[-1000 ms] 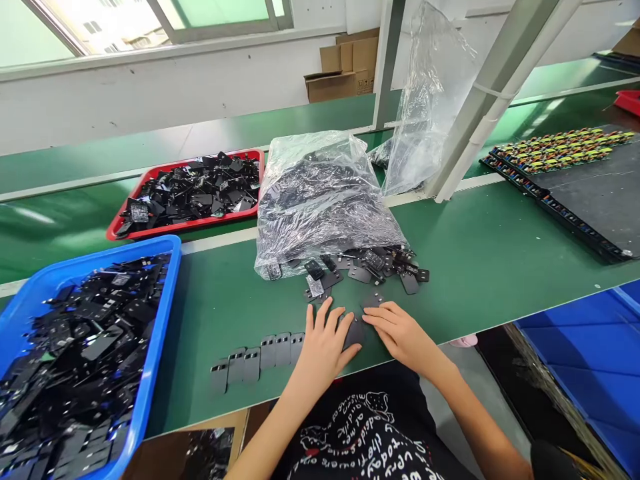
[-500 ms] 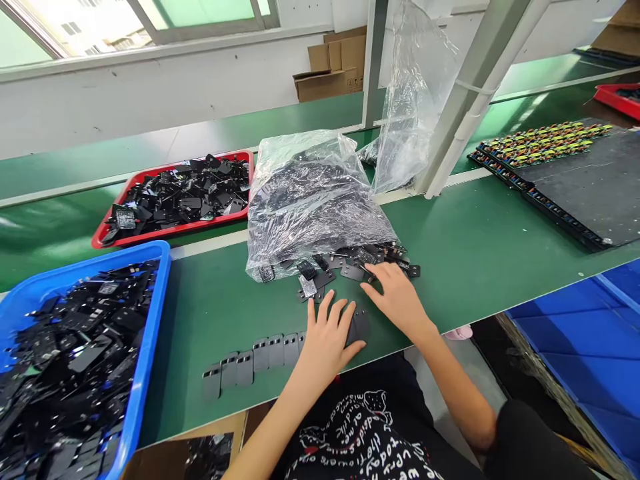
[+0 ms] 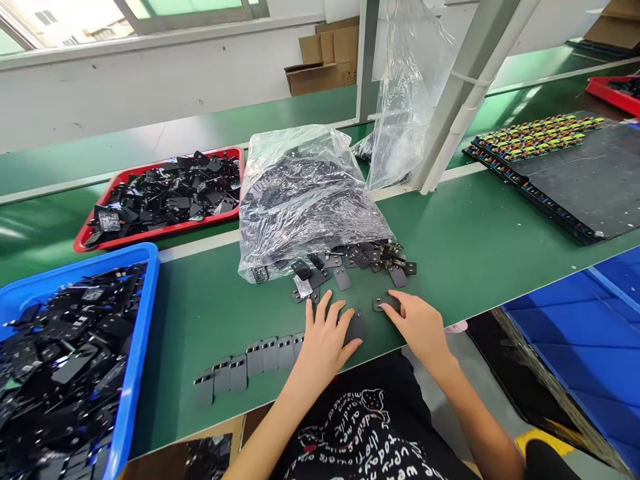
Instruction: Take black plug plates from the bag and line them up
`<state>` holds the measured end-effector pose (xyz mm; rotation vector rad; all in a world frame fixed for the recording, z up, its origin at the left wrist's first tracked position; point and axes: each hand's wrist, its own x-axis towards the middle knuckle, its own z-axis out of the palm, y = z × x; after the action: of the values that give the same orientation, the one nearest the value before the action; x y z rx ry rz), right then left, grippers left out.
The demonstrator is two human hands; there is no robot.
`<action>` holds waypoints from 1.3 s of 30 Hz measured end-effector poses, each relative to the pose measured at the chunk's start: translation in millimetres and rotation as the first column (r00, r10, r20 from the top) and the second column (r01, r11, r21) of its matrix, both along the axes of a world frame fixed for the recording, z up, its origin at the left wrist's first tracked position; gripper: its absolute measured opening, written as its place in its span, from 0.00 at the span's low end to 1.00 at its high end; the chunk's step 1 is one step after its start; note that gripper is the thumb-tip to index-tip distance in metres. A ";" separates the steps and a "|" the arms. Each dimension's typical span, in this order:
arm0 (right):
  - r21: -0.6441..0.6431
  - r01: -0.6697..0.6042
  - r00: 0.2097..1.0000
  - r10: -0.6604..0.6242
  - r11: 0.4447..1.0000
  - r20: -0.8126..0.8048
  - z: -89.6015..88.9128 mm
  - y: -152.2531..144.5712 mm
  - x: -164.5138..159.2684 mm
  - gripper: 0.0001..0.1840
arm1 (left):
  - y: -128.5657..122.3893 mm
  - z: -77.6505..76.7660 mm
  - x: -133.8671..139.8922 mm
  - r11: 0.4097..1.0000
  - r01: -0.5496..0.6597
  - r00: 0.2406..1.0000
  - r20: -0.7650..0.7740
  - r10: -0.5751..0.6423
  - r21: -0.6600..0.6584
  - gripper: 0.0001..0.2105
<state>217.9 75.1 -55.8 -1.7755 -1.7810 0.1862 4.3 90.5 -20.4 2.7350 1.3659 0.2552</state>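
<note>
My right hand (image 3: 420,327) pinches a small black plate with metal prongs (image 3: 384,303) between thumb and fingers, just over the green table (image 3: 210,300). My left hand (image 3: 327,333) lies flat with spread fingers on the right end of a row of similar black plates (image 3: 255,360), hiding part of it. One plate at the row's end (image 3: 356,328) shows beside my left fingers. Beyond both hands, loose black plates (image 3: 343,277) spill from the mouth of a clear plastic bag (image 3: 310,193) full of them.
At left stand a blue bin (image 3: 153,287) and a red tray (image 3: 150,233), both filled with black parts. A post (image 3: 465,100) rises behind the table, with another clear bag (image 3: 410,100) beside it. Circuit boards (image 3: 540,137) lie on a black board at right.
My right hand has drawn back from the pile toward me, bringing a black plate with it. My left hand stays on the row. The view has shifted slightly.
</note>
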 end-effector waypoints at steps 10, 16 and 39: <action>0.117 -0.331 0.944 0.330 0.936 0.024 5.0 -27.1 -6.9 0.14 | 0.0 -1.4 0.1 1.000 0.007 1.000 0.016 -0.007 0.002 0.20; 0.153 -0.306 0.951 0.309 0.940 0.000 6.2 -19.6 -6.6 0.12 | -1.5 6.5 5.1 0.999 -0.022 0.999 -0.033 0.021 -0.030 0.22; -0.045 -0.010 0.988 0.003 0.999 -0.153 2.4 -22.4 -6.4 0.17 | 0.8 3.2 16.8 0.995 0.000 1.000 -0.020 -0.002 -0.104 0.19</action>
<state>211.5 52.6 -53.4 -1.7380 -1.6855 0.3586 21.1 91.3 -17.2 2.6603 1.3421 0.1516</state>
